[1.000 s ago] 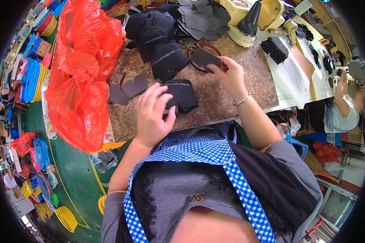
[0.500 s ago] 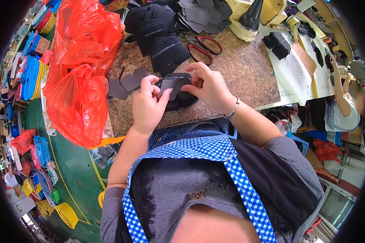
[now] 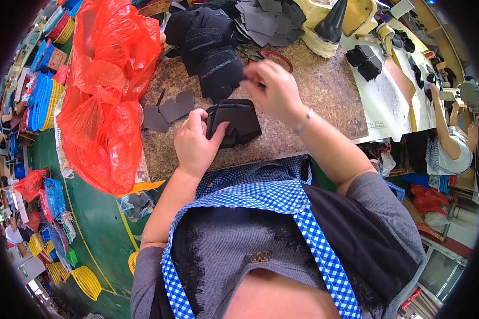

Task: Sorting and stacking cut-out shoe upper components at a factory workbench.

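Observation:
My left hand (image 3: 194, 142) grips a small stack of black cut pieces (image 3: 239, 123) on the table near its front edge. The thumb presses on the top piece and the fingers curl at the stack's left side. My right hand (image 3: 274, 87) is raised off the stack, up and to the right, beside a longer fanned row of black pieces (image 3: 214, 64). Motion smears its fingertips, so whether they pinch anything is unclear. Behind it, red-handled scissors (image 3: 279, 57) are partly covered. A few loose dark grey pieces (image 3: 176, 106) lie left of my left hand.
A red plastic bag (image 3: 104, 111) covers the left of the speckled tabletop (image 3: 324, 101). Dark grey pieces (image 3: 269, 24) are heaped at the back, near a black cone (image 3: 331, 21). More black stacks (image 3: 364, 59) sit on white paper at right. Another person (image 3: 449, 151) works at far right.
My right hand has lifted off the stack and moved up and right, over the scissors. The top grey piece now lies down on the stack. My left hand keeps its hold.

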Demonstrator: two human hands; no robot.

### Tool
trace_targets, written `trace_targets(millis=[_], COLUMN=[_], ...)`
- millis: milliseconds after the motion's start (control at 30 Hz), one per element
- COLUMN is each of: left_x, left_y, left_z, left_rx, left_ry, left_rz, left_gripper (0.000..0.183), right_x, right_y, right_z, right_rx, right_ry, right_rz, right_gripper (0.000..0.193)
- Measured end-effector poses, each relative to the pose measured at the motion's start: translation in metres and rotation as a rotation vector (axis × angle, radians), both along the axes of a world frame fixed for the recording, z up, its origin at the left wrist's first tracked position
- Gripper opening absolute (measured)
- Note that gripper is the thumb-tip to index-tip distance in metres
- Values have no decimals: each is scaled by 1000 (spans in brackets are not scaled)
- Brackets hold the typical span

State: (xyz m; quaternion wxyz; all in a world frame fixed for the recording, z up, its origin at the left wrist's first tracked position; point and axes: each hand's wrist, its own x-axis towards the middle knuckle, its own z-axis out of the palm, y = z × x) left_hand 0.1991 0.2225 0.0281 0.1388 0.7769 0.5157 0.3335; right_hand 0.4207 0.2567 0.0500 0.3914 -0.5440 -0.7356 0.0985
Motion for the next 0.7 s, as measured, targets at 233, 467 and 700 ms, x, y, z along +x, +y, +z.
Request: trace_targets(millis=[233, 467, 700], left_x=[-8, 0, 21], left_y=[11, 66, 112], left_z=[11, 9, -8], left_rx=[43, 52, -183], left_ry=[-92, -202, -60], left_rz=[31, -70, 42], left_gripper=[26, 27, 29], right_x=[-9, -13, -11], right_y=[55, 49, 61], right_z=[-19, -13, -12], right_rx=[-143, 148, -124], right_ry=[-89, -269, -176], right_rz=[-106, -19, -27], right_gripper=[45, 29, 39])
